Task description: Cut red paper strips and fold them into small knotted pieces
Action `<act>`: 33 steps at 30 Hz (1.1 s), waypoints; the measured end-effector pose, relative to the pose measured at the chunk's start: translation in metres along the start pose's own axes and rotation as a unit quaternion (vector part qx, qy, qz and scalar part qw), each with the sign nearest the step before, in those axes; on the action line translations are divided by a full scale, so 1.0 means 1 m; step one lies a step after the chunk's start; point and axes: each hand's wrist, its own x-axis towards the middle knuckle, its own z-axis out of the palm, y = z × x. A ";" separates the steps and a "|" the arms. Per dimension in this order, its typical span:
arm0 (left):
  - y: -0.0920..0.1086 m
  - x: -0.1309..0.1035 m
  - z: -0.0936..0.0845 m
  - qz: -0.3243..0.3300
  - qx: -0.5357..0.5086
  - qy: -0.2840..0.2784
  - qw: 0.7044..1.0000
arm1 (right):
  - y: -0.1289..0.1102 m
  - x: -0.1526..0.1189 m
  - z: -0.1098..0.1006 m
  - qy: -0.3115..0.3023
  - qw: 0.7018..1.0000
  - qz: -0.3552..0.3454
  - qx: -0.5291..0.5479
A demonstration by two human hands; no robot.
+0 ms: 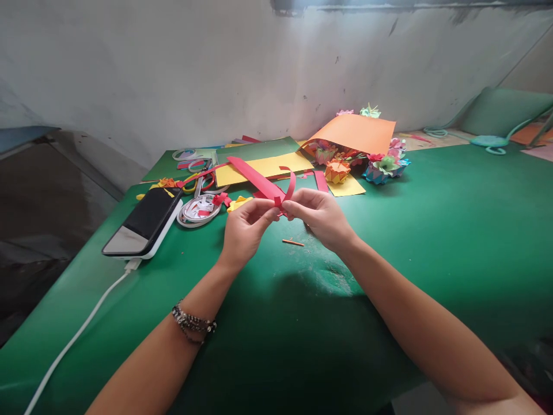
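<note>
Both hands meet over the middle of the green table, pinching a small piece of red paper strip [292, 183]. One end of the strip curls upward above the fingertips. My left hand [247, 229] grips it between thumb and forefinger; a bracelet circles that wrist. From the other side my right hand [320, 216] pinches the same strip. Just behind the hands lies a longer flat red paper piece [256, 177]. A yellow folded paper piece [239, 203] rests beside my left fingers. The fingers partly cover the strip's lower folds.
On the left are a phone-like device [144, 222] with a white cable [82, 328], tape rolls [199, 211] and scissors [199, 183]. Yellow paper [270, 169], an orange sheet [352, 132] and several paper flowers [382, 167] stand toward the wall. A thin orange scrap [293, 242] lies nearer.
</note>
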 end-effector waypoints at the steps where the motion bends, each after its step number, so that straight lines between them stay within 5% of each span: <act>1: 0.001 0.000 0.000 -0.009 -0.009 -0.001 1.000 | 0.000 0.000 -0.001 -0.007 1.000 0.000 0.004; 8: 0.001 0.002 -0.001 -0.046 -0.023 0.005 0.999 | 0.001 0.000 -0.002 -0.037 0.999 0.013 -0.026; 25: 0.003 -0.001 0.000 0.033 0.072 -0.019 0.997 | -0.002 -0.001 0.005 0.006 0.999 -0.001 0.031; 29: 0.001 -0.003 -0.001 0.116 0.129 0.043 0.984 | -0.001 -0.001 0.004 0.030 0.999 0.029 0.013; 33: 0.002 -0.005 -0.002 0.236 0.276 0.017 0.932 | 0.002 0.000 0.001 0.019 0.996 0.061 0.059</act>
